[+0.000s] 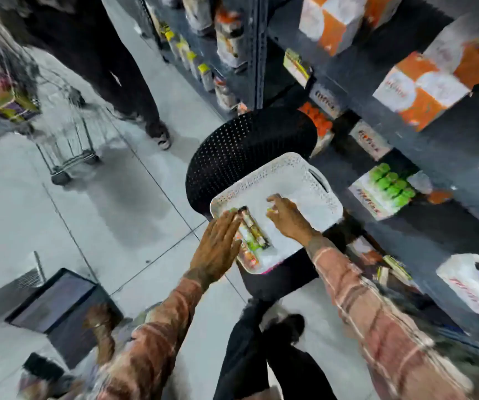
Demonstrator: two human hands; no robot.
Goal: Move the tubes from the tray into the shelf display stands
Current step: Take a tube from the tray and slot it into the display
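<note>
so our left hand (218,243) lies flat, fingers spread, on the tubes (251,230) in the tray (299,174). right hand (286,215) pinches something small and green, too blurry to tell what.

One head-worn wide-angle camera looks steeply down from close above at the white tray (278,174) on a black chair (241,145), shelves (405,90) on the right.

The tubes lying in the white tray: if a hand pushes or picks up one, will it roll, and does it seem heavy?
The tubes look round and lie flat side by side, so a pushed one would probably roll until the white tray rim stops it. They look slim beside the left hand, so probably light. The blurred picture does not show whether they are slippery.
</note>
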